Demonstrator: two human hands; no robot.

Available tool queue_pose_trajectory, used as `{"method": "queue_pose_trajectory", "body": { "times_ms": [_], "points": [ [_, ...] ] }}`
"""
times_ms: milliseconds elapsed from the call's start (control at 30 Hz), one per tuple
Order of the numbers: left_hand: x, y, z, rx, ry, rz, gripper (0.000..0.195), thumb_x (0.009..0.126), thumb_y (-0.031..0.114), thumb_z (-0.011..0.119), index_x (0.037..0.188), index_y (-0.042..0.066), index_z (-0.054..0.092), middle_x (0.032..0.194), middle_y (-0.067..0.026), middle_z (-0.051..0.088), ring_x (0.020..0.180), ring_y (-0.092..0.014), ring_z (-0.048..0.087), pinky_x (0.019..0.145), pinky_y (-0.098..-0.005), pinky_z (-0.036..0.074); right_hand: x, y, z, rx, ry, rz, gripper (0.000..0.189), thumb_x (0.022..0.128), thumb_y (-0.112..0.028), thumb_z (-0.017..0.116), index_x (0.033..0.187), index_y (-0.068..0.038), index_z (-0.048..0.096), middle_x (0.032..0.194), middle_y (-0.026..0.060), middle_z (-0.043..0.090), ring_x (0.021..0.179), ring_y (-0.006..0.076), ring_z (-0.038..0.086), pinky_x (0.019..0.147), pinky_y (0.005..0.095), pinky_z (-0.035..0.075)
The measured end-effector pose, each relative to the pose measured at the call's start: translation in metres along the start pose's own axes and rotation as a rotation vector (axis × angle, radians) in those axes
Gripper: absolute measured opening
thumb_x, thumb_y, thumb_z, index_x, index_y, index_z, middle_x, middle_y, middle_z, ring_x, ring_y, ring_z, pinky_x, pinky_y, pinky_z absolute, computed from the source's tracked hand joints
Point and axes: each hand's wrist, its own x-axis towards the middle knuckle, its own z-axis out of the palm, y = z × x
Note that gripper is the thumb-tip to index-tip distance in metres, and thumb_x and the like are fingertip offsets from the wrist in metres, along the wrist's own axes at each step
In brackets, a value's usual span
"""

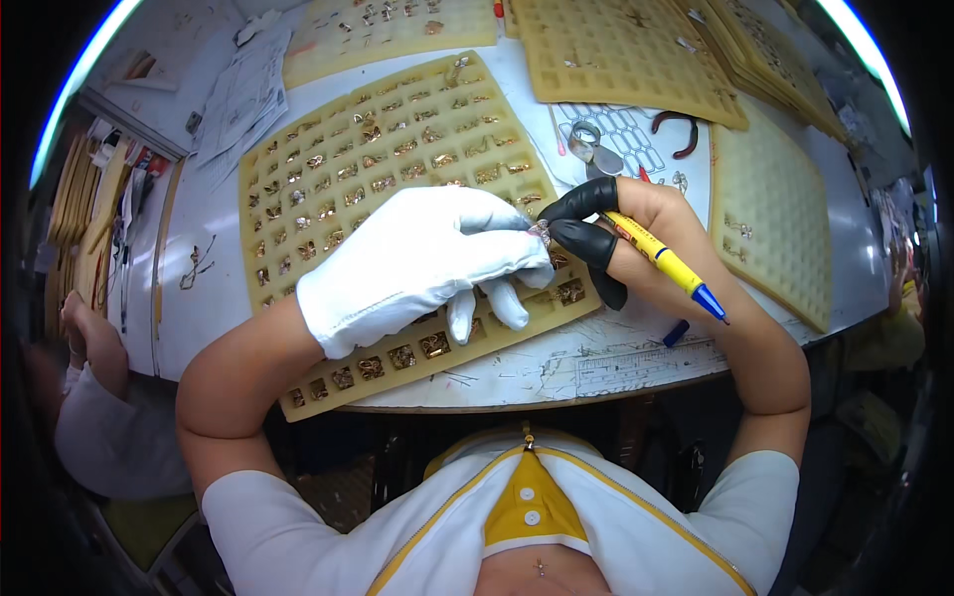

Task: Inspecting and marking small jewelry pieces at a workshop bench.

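In a white glove, my left hand [440,261] pinches a small piece of jewellery [541,232] between thumb and forefinger. My right hand [626,238] wears black finger cots and touches the same piece with its fingertips. A yellow marker pen [656,257] with a blue end also rests in the right hand, its tip pointing back towards me. Both hands are above a yellowish compartment tray [440,372], whose many small pockets hold gold-coloured jewellery pieces. The fingers partly hide the held piece, so its kind cannot be told.
Beyond my right hand lie a folding loupe [586,141], dark-handled pliers [693,141] and a printed sheet [633,123]. More trays [618,56] stand at the back and right [775,194]. A blue pen cap [676,333] is near the table's front edge. Another person's arm [97,343] shows at left.
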Motion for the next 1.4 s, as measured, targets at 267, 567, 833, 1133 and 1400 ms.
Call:
{"method": "queue_pose_trajectory", "body": {
  "times_ms": [267,567,833,1133,1400],
  "points": [
    [0.0,-0.004,0.0,-0.072,-0.047,0.019,0.024,0.09,0.009,0.058,0.107,-0.007,0.056,0.095,-0.0171,0.067,0.07,-0.017,0.067,0.045,-0.0197,0.047,-0.001,0.001,-0.001,0.182,-0.013,-0.014,0.016,0.084,-0.007,0.054,0.094,0.002,0.062,0.07,0.0016,0.059,0.054,0.0058,0.051,0.046,0.0214,0.041],
    [0.001,-0.004,-0.001,-0.091,-0.09,-0.002,0.028,0.089,0.007,0.059,0.112,-0.008,0.053,0.098,-0.0175,0.066,0.075,-0.019,0.067,0.046,-0.0207,0.049,0.0,0.001,0.0,0.262,0.059,0.101,0.014,0.086,-0.013,0.06,0.094,-0.001,0.063,0.059,0.0011,0.054,0.042,0.0063,0.043,0.039,0.0218,0.029],
    [-0.002,-0.008,-0.003,-0.099,-0.115,0.044,0.03,0.088,0.009,0.061,0.112,-0.007,0.054,0.097,-0.0163,0.066,0.073,-0.017,0.067,0.047,-0.0201,0.048,0.001,0.004,-0.003,0.311,0.015,0.103,0.013,0.087,-0.014,0.059,0.093,-0.002,0.063,0.056,0.0,0.053,0.04,0.0051,0.042,0.037,0.0202,0.025],
    [-0.004,0.002,0.003,-0.052,-0.054,-0.065,0.023,0.089,0.017,0.06,0.097,-0.005,0.061,0.081,-0.0114,0.065,0.063,-0.015,0.065,0.043,-0.0204,0.044,-0.003,-0.001,-0.003,0.308,-0.097,0.019,0.018,0.087,-0.011,0.056,0.1,0.0,0.063,0.068,0.0006,0.057,0.049,0.004,0.047,0.044,0.0194,0.036],
    [-0.004,-0.005,0.003,-0.107,-0.083,0.02,0.026,0.089,0.012,0.059,0.107,-0.008,0.056,0.092,-0.0163,0.067,0.071,-0.018,0.068,0.046,-0.0201,0.047,-0.004,0.001,-0.003,0.211,-0.072,-0.052,0.02,0.09,-0.011,0.05,0.1,0.003,0.061,0.067,0.0005,0.057,0.051,0.0044,0.049,0.047,0.0198,0.039]
  ]
}}
